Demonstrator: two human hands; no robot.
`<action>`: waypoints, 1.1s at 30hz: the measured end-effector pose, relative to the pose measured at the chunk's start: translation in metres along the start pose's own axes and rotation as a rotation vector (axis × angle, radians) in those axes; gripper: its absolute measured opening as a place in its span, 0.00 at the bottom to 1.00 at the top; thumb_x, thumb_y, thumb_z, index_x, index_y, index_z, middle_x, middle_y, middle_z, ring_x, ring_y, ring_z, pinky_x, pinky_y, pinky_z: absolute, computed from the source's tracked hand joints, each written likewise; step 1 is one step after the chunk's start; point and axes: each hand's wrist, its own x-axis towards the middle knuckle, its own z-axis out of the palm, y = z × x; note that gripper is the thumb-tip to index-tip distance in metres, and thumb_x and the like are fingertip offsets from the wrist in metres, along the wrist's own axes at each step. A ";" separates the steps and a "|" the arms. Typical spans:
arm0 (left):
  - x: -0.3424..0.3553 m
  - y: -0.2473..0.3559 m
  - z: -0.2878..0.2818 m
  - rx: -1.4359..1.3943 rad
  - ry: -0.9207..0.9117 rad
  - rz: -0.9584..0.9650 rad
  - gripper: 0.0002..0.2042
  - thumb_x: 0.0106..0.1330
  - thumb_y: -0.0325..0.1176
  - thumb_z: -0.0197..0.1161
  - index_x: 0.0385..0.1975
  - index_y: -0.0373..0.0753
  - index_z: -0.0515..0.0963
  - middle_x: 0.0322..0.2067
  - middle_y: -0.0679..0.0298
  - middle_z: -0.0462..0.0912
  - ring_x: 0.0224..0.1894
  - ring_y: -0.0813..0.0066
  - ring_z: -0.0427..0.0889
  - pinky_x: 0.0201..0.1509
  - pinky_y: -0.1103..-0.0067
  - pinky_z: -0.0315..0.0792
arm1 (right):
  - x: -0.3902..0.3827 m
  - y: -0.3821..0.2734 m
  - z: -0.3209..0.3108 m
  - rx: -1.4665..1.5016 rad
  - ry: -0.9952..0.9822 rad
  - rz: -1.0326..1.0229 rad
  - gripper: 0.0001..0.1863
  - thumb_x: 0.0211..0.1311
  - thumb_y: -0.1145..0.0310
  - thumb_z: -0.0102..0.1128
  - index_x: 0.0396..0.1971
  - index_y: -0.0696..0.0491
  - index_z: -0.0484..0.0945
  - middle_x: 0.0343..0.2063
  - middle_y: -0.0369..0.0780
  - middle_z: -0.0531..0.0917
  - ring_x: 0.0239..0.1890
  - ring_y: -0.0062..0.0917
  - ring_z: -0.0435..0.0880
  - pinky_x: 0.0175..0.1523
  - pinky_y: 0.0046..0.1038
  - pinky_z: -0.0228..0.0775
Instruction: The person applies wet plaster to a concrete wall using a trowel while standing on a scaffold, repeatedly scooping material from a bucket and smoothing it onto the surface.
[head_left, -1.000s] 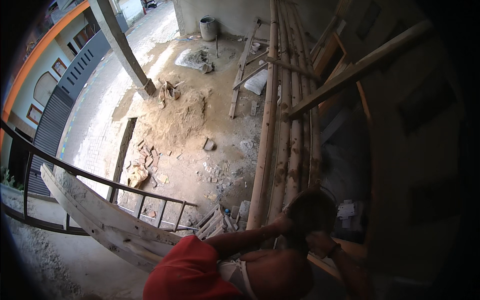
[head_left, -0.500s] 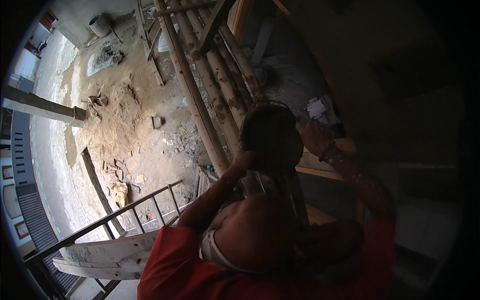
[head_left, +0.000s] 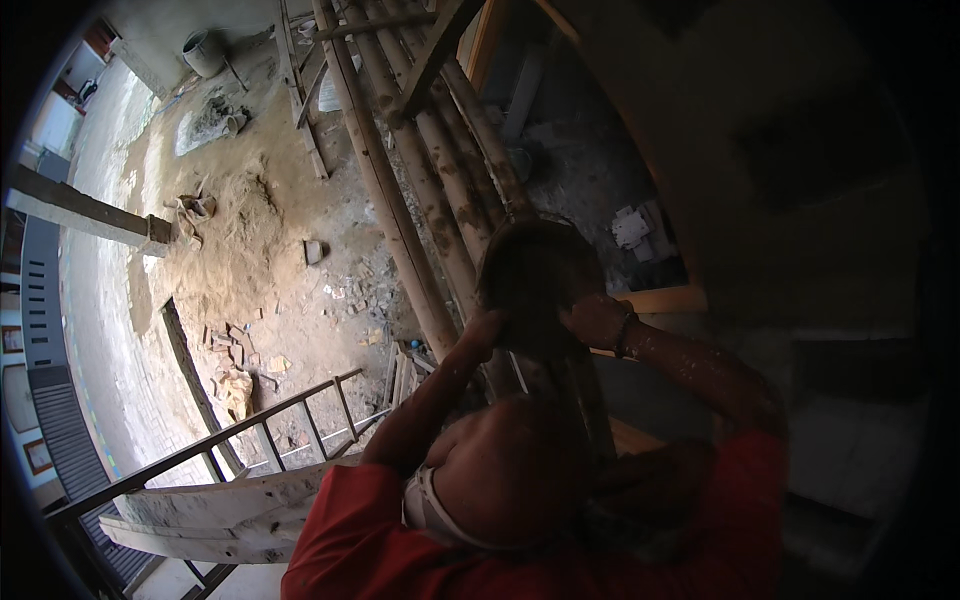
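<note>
Neither my left hand nor my right hand shows. Directly below me, a co-worker in a red shirt (head_left: 340,525) is seen from above and behind, head (head_left: 510,460) low in the picture. Both of this person's arms reach forward to a dark round bucket (head_left: 530,260). Their left hand (head_left: 483,330) is at its left rim, their right hand (head_left: 590,322) at its lower right; what it contains is too dark to make out. The bucket is over several long bamboo poles (head_left: 380,180). A dark shape right of the head is unclear.
A metal railing (head_left: 288,420) and curved pale boards (head_left: 210,510) lie at lower left. Beyond are a sand pile (head_left: 240,230), rubble, a concrete post (head_left: 85,210) and a drum (head_left: 203,55). An orange frame (head_left: 660,298) and dark wall stand at right.
My view has turned since a second ago. The co-worker's arms have come higher in the picture with the bucket; in the last half second their right hand has moved down along it.
</note>
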 end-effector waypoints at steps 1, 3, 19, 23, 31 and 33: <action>-0.007 0.020 0.002 -0.170 0.023 -0.159 0.20 0.66 0.33 0.56 0.56 0.33 0.71 0.48 0.54 0.79 0.48 0.68 0.80 0.51 0.73 0.75 | -0.012 0.000 -0.016 0.035 -0.045 0.004 0.09 0.59 0.67 0.52 0.39 0.47 0.77 0.33 0.43 0.81 0.42 0.37 0.83 0.37 0.41 0.77; -0.014 0.018 -0.002 -0.420 0.019 -0.122 0.21 0.65 0.33 0.57 0.57 0.31 0.69 0.47 0.53 0.79 0.46 0.68 0.81 0.49 0.73 0.76 | -0.029 0.010 -0.049 0.017 0.004 0.028 0.09 0.61 0.66 0.51 0.40 0.43 0.77 0.35 0.43 0.81 0.40 0.38 0.83 0.37 0.41 0.77; -0.019 0.053 0.010 -0.142 0.160 -0.182 0.26 0.58 0.28 0.57 0.59 0.32 0.68 0.47 0.52 0.78 0.50 0.65 0.77 0.54 0.71 0.73 | 0.055 0.006 -0.052 -0.242 0.227 0.004 0.07 0.55 0.68 0.55 0.30 0.50 0.81 0.28 0.41 0.85 0.34 0.35 0.86 0.37 0.38 0.77; 0.029 -0.017 0.026 -0.335 0.232 0.058 0.33 0.53 0.33 0.64 0.61 0.31 0.65 0.51 0.49 0.77 0.53 0.63 0.77 0.56 0.72 0.72 | 0.059 0.013 -0.049 -0.305 0.232 -0.142 0.08 0.54 0.68 0.54 0.31 0.50 0.81 0.27 0.43 0.85 0.31 0.35 0.86 0.37 0.40 0.77; -0.023 0.050 0.010 -0.227 0.194 -0.041 0.38 0.53 0.36 0.66 0.66 0.39 0.59 0.56 0.52 0.74 0.59 0.62 0.73 0.61 0.72 0.69 | 0.050 -0.004 -0.034 -0.279 0.171 -0.283 0.09 0.54 0.66 0.54 0.31 0.53 0.80 0.25 0.45 0.84 0.30 0.37 0.86 0.35 0.41 0.76; -0.006 0.037 0.022 -0.236 0.245 0.028 0.37 0.53 0.35 0.65 0.66 0.38 0.60 0.55 0.52 0.74 0.58 0.61 0.74 0.61 0.72 0.69 | 0.018 -0.001 -0.040 -0.269 0.140 -0.197 0.09 0.54 0.65 0.54 0.30 0.51 0.81 0.26 0.44 0.84 0.32 0.37 0.85 0.35 0.41 0.75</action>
